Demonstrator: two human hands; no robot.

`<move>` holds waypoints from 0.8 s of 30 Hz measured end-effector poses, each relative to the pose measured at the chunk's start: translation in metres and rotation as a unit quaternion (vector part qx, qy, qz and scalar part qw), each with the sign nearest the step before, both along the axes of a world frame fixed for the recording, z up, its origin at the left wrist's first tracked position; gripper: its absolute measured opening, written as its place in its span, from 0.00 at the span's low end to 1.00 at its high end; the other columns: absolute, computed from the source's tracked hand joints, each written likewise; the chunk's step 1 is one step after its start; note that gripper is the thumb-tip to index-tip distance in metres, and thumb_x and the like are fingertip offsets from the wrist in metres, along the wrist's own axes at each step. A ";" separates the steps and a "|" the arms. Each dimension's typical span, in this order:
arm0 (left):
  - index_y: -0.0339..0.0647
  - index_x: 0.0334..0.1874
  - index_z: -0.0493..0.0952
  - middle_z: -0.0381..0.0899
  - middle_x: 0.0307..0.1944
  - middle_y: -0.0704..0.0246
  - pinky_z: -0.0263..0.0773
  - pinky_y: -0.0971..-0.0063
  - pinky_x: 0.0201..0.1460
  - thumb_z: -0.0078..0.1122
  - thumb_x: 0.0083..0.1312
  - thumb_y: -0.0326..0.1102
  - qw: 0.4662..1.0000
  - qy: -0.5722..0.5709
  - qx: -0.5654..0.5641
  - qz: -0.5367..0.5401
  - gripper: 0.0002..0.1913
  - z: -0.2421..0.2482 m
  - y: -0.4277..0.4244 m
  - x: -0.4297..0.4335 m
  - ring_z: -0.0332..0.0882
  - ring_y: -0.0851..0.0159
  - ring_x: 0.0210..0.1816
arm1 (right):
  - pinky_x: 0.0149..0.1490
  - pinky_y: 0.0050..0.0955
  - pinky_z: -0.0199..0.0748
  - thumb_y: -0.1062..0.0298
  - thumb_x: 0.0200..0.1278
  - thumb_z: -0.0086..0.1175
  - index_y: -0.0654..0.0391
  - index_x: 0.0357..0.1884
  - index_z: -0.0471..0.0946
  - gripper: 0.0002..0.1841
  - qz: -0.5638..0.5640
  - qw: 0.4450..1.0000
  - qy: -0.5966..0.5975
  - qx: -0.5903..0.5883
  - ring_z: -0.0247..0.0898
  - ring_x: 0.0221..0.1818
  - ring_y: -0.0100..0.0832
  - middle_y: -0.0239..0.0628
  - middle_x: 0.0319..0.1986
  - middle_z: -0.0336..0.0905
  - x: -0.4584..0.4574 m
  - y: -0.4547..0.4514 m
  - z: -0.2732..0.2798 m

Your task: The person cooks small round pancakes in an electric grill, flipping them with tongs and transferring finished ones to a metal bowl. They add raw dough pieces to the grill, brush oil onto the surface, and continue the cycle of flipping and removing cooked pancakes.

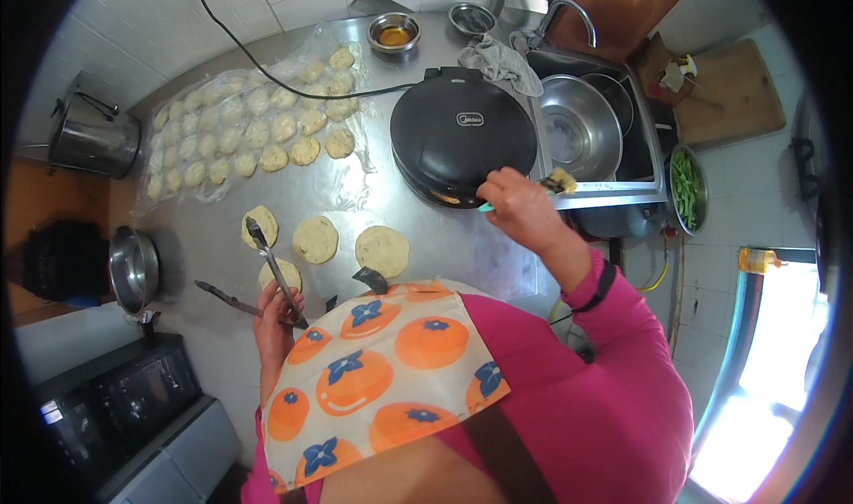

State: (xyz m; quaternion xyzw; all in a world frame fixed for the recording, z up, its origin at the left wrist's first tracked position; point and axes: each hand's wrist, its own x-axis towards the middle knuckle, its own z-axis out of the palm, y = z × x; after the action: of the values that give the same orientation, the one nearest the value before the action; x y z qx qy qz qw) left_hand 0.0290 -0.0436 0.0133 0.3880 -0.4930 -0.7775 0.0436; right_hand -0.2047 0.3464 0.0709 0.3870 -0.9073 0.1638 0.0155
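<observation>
My left hand holds a pair of metal tongs with dark tips, their arms spread wide. One tip lies over a flattened dough round; another round is partly behind the tongs. Two more, a dough round and a larger dough disc, lie on the steel counter. My right hand is at the front edge of a black Midea electric griddle with its lid down. In it is a teal-handled brush, its yellowish head pointing right.
Rows of dough balls sit under plastic film at the back left. A black cord crosses above them to the griddle. Behind stands a bowl of amber liquid. To the right is a sink holding a steel basin.
</observation>
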 end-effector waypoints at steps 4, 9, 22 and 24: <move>0.33 0.66 0.69 0.82 0.46 0.60 0.77 0.73 0.49 0.52 0.73 0.32 1.000 0.005 0.001 0.002 0.21 0.005 0.007 0.009 0.82 0.64 0.45 | 0.43 0.40 0.76 0.76 0.43 0.62 0.57 0.31 0.72 0.12 -0.033 0.999 -0.028 0.007 0.72 0.42 0.42 0.37 0.34 0.71 0.021 0.001 -0.047; 0.33 0.66 0.69 0.81 0.46 0.60 0.76 0.73 0.49 0.52 0.73 0.32 1.000 0.007 0.000 -0.002 0.21 0.005 0.016 0.021 0.81 0.64 0.45 | 0.47 0.40 0.77 0.69 0.52 0.64 0.56 0.38 0.78 0.11 -0.063 0.994 -0.090 -0.024 0.74 0.47 0.41 0.36 0.39 0.74 0.026 0.010 -0.048; 0.33 0.65 0.70 0.81 0.45 0.62 0.75 0.74 0.50 0.53 0.72 0.33 1.000 0.001 -0.003 0.020 0.21 0.002 0.025 0.034 0.81 0.65 0.45 | 0.40 0.25 0.68 0.45 0.80 0.38 0.61 0.44 0.84 0.30 -0.261 0.855 -0.142 -0.424 0.66 0.30 0.23 0.32 0.27 0.77 -0.124 0.052 0.085; 0.33 0.65 0.70 0.81 0.45 0.62 0.75 0.74 0.50 0.53 0.72 0.33 1.000 -0.003 -0.002 0.025 0.21 0.002 0.024 0.036 0.81 0.66 0.45 | 0.34 0.24 0.67 0.42 0.79 0.36 0.63 0.44 0.84 0.33 -0.319 0.852 -0.115 -0.400 0.64 0.25 0.21 0.31 0.24 0.74 -0.155 0.046 0.085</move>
State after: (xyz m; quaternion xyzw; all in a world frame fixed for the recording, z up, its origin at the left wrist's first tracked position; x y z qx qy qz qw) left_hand 0.0645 -0.0192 0.0156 0.4027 -0.4844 -0.7742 0.0622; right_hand -0.3594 0.3925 0.1557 0.0154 -0.8324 0.5416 0.1162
